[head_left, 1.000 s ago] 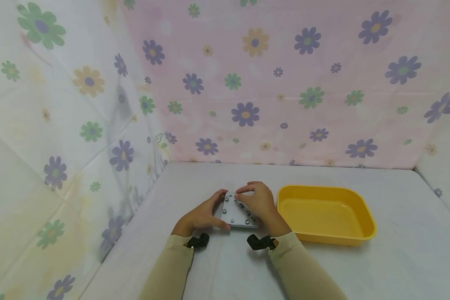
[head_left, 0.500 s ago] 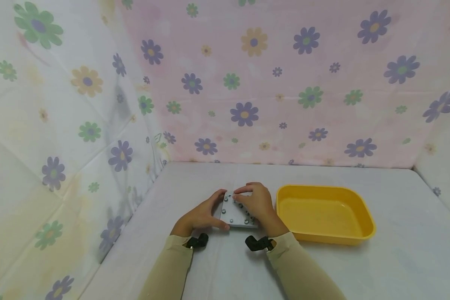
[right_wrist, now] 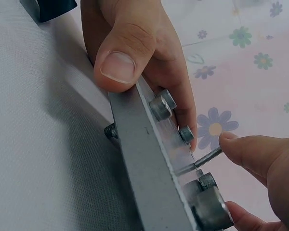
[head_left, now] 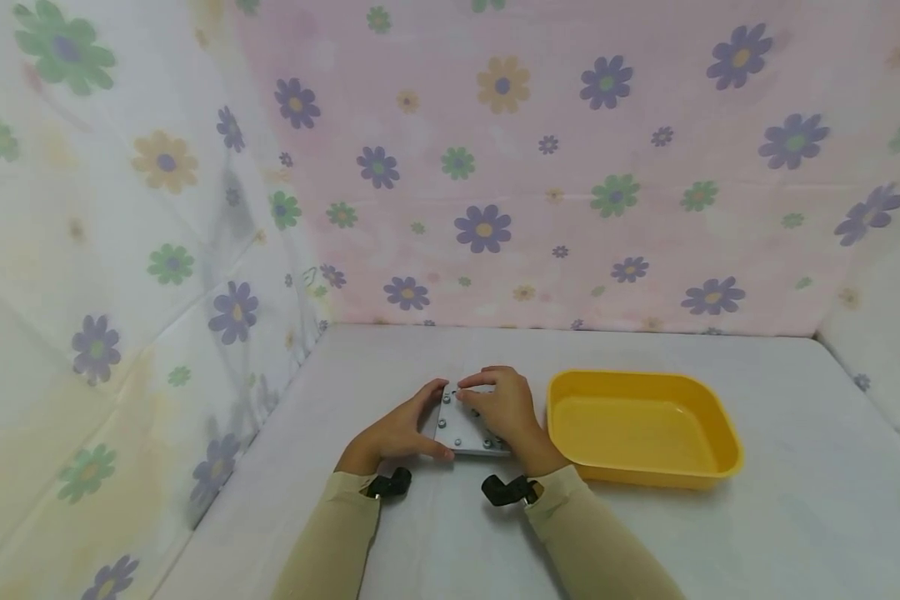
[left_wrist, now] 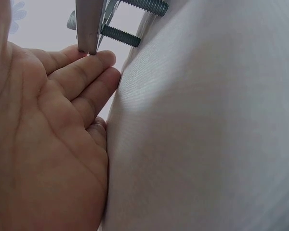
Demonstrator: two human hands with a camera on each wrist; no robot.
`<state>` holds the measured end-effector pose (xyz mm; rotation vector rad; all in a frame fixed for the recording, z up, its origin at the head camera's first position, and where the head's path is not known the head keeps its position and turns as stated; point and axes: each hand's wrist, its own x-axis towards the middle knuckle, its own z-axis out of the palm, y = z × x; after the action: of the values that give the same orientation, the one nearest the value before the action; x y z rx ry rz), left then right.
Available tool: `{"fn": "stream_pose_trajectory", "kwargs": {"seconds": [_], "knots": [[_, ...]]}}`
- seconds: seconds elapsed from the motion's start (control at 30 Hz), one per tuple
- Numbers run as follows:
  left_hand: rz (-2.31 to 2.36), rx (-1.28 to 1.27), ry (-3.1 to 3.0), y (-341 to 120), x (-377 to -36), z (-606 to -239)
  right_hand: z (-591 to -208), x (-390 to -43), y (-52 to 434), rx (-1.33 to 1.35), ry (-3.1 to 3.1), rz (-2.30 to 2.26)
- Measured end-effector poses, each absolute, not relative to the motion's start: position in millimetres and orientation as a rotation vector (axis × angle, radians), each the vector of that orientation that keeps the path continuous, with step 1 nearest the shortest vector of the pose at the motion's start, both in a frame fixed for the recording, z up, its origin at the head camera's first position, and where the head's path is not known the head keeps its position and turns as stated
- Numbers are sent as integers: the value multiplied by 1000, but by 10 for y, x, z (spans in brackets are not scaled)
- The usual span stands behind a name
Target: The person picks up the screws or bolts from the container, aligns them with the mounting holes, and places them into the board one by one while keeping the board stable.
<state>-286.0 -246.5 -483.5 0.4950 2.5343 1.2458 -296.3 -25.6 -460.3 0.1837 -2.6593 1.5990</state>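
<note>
A silver metal plate [head_left: 459, 429] with several bolts standing in it is held just above the table. My left hand [head_left: 397, 429] grips its left side, thumb at the near edge and fingertips at the far edge. The left wrist view shows threaded bolt ends [left_wrist: 123, 36] sticking out underneath. Over the far part of the plate, my right hand [head_left: 506, 408] pinches a screw [right_wrist: 209, 158] between thumb and fingers. In the right wrist view its threaded shaft slants down to the plate's top face, among socket-head bolts [right_wrist: 214, 207]. My fingers hide its head.
To the right of the hands stands a yellow tray [head_left: 645, 477] on the white-covered table [head_left: 795, 500]. Flowered cloth [head_left: 570, 167] hangs behind the table and along both sides. Black camera mounts [head_left: 506, 490] sit at both wrists.
The head view has shifted a little, so everything lies slightly further left. My right fingers have edged slightly left over the plate, still pinching the screw. The left hand keeps its grip.
</note>
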Motion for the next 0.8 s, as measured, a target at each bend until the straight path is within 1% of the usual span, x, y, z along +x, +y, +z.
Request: {"fn": "stream_pose_trajectory", "kwargs": {"seconds": [0.23, 0.5, 0.8], "knots": [[1230, 467, 2531, -2460, -2869, -4825, -4615, -2972, -257, 157, -2661, 1582], [1233, 477, 2536, -2450, -2853, -4811, -4658, -2986, -260, 193, -2649, 1540], [1221, 471, 2539, -2448, -2859, -4815, -4643, -2987, -243, 168, -2646, 1587]]}}
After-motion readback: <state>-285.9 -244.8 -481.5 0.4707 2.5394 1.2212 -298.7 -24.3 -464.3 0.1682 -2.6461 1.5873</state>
